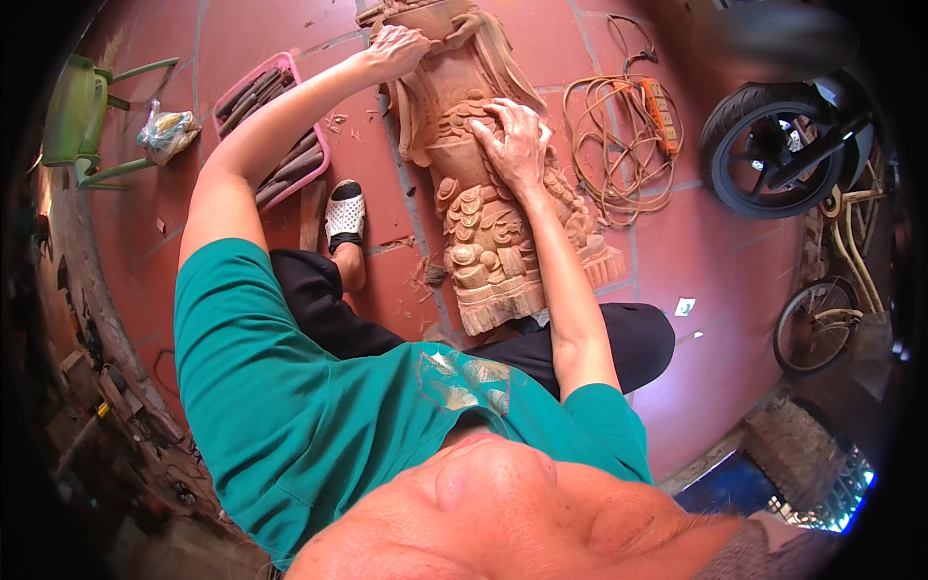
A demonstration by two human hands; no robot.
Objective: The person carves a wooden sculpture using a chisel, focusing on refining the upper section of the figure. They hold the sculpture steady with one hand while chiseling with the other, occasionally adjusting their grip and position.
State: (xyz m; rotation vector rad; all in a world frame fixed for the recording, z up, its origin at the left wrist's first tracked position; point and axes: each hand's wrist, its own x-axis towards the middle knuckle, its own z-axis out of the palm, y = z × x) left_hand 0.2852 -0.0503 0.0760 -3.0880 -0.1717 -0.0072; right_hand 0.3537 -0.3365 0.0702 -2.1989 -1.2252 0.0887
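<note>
A large carved wood piece (488, 246) lies on the floor before me, stretching away from my lap. Rounded coin-like and scroll-like relief covers its near part, and a smoother curved section lies farther off. My left hand (398, 50) is at its far left edge with fingers curled in; whatever may be inside them is hidden. On the middle of the carving rests my right hand (517, 140), its fingers spread over the relief and nothing seen in it. Wood shavings (420, 280) lie along the left side of the carving.
Left of the carving, a pink tray (324, 155) holds several long dark tools. Beyond it are a plastic bag (167, 132) and a green chair (79, 116). To the right lie a coiled cord (604, 193) and an orange power strip (660, 116), near a motorbike wheel (773, 150).
</note>
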